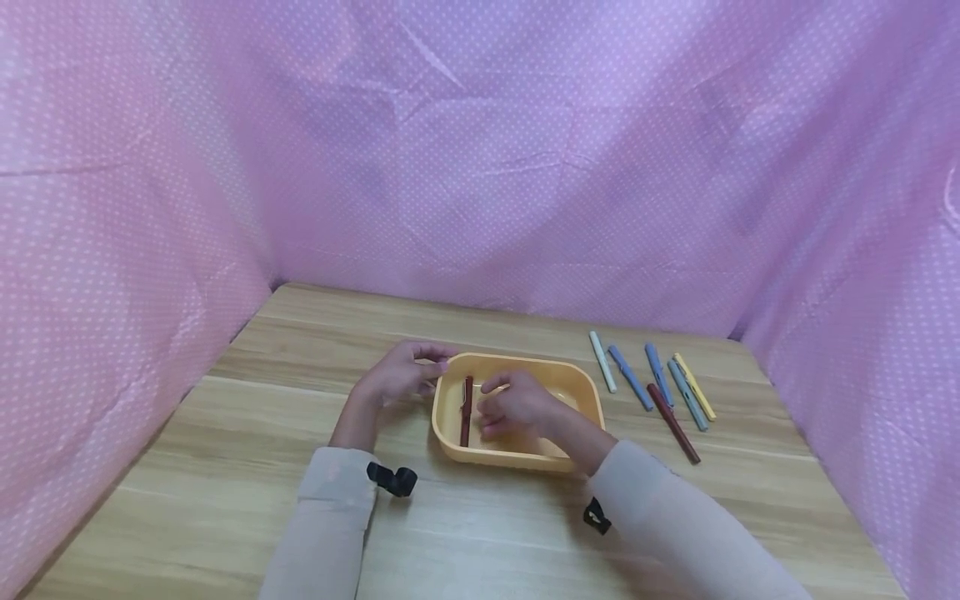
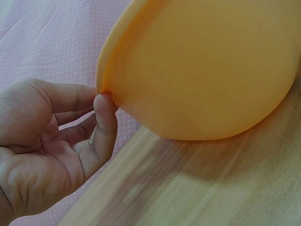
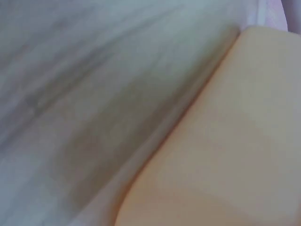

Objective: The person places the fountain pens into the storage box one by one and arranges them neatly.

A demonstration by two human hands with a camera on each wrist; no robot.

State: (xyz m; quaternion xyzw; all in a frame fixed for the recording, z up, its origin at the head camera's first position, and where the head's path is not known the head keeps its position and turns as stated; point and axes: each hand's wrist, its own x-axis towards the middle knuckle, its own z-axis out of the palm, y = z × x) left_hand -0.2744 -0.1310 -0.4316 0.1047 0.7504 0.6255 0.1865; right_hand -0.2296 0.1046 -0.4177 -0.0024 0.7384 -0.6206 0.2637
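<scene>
A yellow-orange plastic box stands on the table, and a dark red pen lies inside it along its left end. My left hand pinches the rim at the box's left side; the left wrist view shows the thumb and fingers meeting at the edge of the box wall. Inside the box is my right hand, just right of the red pen, its fingers loosely bent and apart from the pen. The right wrist view shows only the outer box wall and tabletop, not the hand.
Right of the box lie several capped pens: a pale green one, blue ones, a teal one, a yellow one and another dark red one. Pink dotted cloth hangs around the wooden table.
</scene>
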